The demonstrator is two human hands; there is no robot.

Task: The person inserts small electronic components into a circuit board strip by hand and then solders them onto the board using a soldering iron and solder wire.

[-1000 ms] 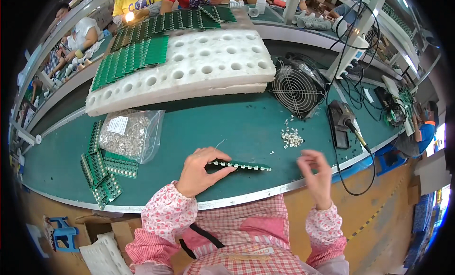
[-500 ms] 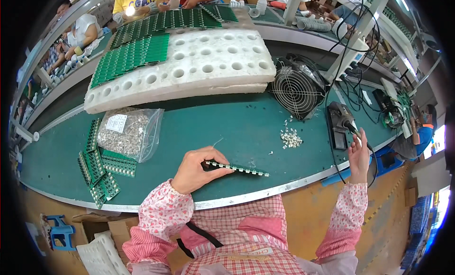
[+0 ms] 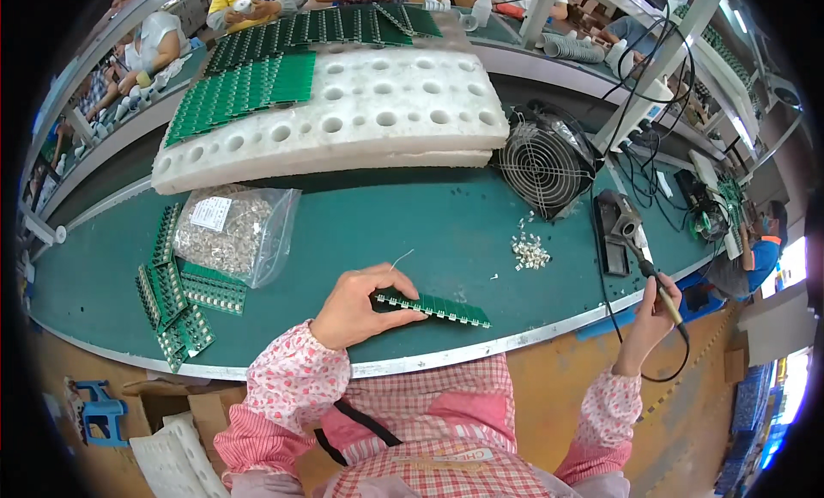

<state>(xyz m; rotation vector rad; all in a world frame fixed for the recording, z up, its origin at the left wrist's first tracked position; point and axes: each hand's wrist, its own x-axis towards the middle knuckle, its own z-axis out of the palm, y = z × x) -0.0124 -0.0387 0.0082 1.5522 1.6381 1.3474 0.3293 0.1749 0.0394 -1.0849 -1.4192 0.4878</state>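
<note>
The left hand [image 3: 354, 309] pinches the board [image 3: 457, 310] at its left end, between thumb and fingers; most of the board reaches out to the right of these fingertips, with its white parts [image 3: 439, 313] along the near edge. The right hand [image 3: 645, 333] has its fingers closed around the iron [image 3: 647, 269], whose front end points away beyond them, toward the stand [image 3: 610, 256]; whether it is free of this stand, I cannot tell. In my judgement, it is good to draw the iron straight, with the fingers well behind its hot end, the cable [image 3: 687, 352] loose below them, and the left pinch steady.
</note>
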